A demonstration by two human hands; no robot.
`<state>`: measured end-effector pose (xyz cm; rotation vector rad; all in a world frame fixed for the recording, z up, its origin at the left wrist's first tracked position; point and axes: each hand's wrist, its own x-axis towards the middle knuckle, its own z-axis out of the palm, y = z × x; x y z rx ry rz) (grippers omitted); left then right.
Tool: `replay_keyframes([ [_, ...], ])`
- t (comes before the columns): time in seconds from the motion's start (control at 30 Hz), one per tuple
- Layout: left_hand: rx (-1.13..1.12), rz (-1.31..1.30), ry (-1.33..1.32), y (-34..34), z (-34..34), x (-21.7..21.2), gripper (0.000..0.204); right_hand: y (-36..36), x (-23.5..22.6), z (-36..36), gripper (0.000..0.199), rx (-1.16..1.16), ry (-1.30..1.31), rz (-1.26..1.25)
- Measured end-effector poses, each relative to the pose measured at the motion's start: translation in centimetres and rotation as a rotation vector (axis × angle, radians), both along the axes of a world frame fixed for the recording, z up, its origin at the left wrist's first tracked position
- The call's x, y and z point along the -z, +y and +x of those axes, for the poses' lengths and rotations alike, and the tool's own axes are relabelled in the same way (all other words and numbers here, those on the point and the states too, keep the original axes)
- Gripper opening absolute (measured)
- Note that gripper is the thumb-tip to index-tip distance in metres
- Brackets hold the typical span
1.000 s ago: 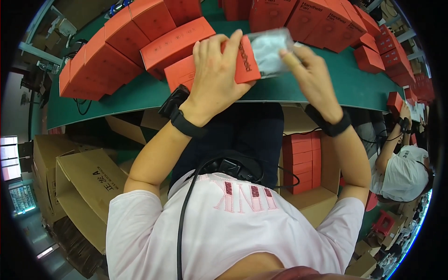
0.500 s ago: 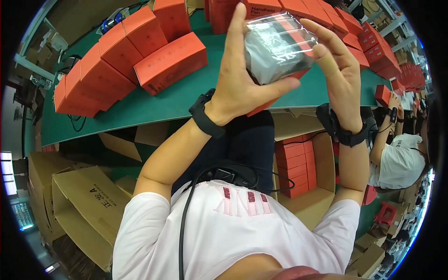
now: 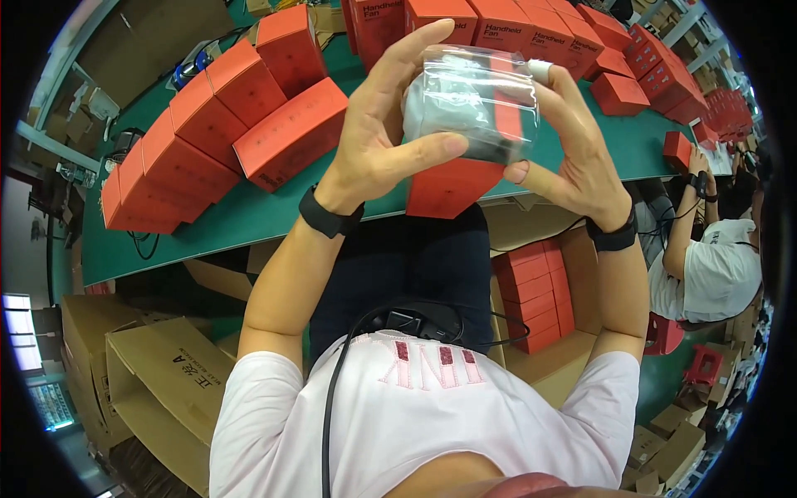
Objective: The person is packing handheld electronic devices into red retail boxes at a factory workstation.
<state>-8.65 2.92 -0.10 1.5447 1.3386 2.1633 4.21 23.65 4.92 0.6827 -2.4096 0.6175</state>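
Above the table's near edge I hold a clear plastic package with a pale bagged item and a red strip inside. My left hand grips its left end, thumb laid across the near side and fingers behind. At the right end, my right hand curls around with the thumb low and fingers at the upper corner. One right fingertip wears a white cover. Just beneath the package, a red box stands at the table edge, partly hidden by my hands and the package. What exactly is in the bag cannot be made out.
Red boxes line the left of the green table; another red box lies beside them. More stand behind and to the right. A carton of red boxes sits below, and open cartons at left. A co-worker sits at right.
The package has come down and to the left, turning more level. Both hands moved with it, and my right fingers now close around its right end. The red box beneath shows more.
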Motion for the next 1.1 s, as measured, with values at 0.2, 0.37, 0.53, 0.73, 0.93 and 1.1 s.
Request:
replay_keyframes([
  [0.2, 0.067, -0.007, 0.033, -1.0, -1.2, 0.6, 0.078, 0.8, 2.9, 0.5, 0.054, 0.121, 0.036, -0.376],
  [0.37, -0.190, -0.243, 0.389, -1.9, -1.8, -0.2, 0.104, -0.3, 3.0, 0.3, 0.059, 0.134, 0.096, -0.387],
  [0.53, -0.234, -0.312, 0.262, -2.3, 0.2, 0.1, 0.108, -1.0, 2.4, 1.0, 0.074, 0.199, 0.039, -0.237],
  [0.73, -0.457, -0.244, 0.016, 0.2, 3.8, 2.1, 0.022, -3.0, 3.1, 0.2, 0.080, 0.138, 0.014, -0.476],
  [0.93, -0.806, -0.286, 0.338, 0.4, 5.2, 3.1, 0.047, -3.6, 3.8, 0.0, 0.074, 0.143, -0.003, -0.434],
  [1.1, -0.935, -0.232, 0.346, 2.2, 5.2, 4.1, 0.093, -6.2, 3.9, -0.3, 0.053, 0.154, -0.067, -0.486],
])
